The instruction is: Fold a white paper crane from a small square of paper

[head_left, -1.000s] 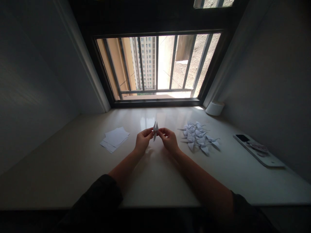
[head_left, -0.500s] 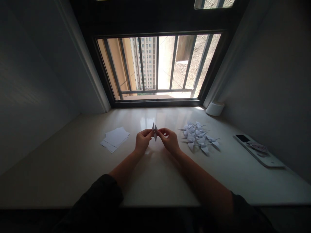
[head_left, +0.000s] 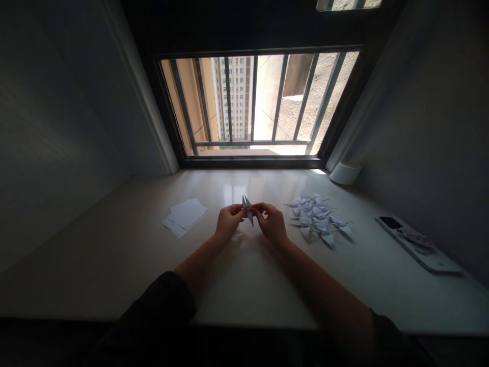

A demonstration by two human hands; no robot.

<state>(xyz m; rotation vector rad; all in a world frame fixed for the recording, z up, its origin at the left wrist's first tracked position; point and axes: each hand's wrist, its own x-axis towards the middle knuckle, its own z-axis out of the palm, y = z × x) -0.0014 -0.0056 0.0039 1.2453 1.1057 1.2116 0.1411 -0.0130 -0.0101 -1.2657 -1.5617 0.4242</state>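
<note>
A small folded white paper piece (head_left: 247, 206) is pinched between both hands above the middle of the pale table (head_left: 114, 265). My left hand (head_left: 228, 222) grips its left side with closed fingertips. My right hand (head_left: 272, 221) pinches its right side the same way. The paper's points stick up and down between my fingers. A pile of several folded white paper cranes (head_left: 319, 219) lies just right of my right hand. A small stack of flat white paper sheets (head_left: 185, 216) lies to the left of my left hand.
A barred window (head_left: 260, 104) runs along the back edge of the table. A white roll (head_left: 345, 173) stands in the back right corner. A white tray (head_left: 420, 244) with a dark phone and other small items lies at the far right. Walls close both sides.
The folded paper has tilted slightly between my fingers. The view has shifted a little, so everything sits slightly further right in the picture. Both hands keep their pinch.
</note>
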